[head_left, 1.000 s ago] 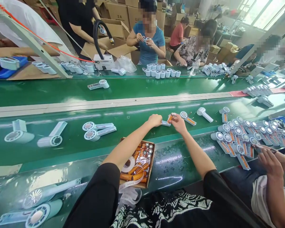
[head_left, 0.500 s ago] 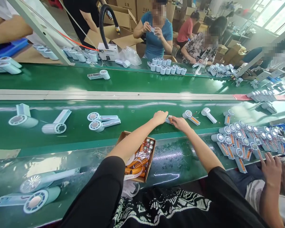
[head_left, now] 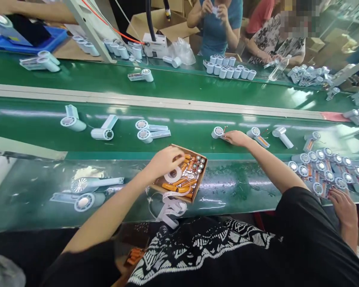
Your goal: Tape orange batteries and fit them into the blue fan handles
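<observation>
My right hand is closed on the short handle end of a white handheld fan on the green belt; thin red wires stick up beside its fingers. My left hand hangs over the left side of a cardboard box, its fingers bent but apart, with nothing visible in them. Inside the box lie several orange battery cells, some with round silver ends up. A roll of white tape rests on them, and its strip trails over the front rim.
More fan bodies lie on the belt, left and right. At the right, a co-worker's hand touches a cluster of fans. Two fans lie on the near ledge. Co-workers sit across the line beside white cylinders.
My left hand has left the fan and come back to the box. My right hand still holds the fan. The view has tilted down and shifted left.
</observation>
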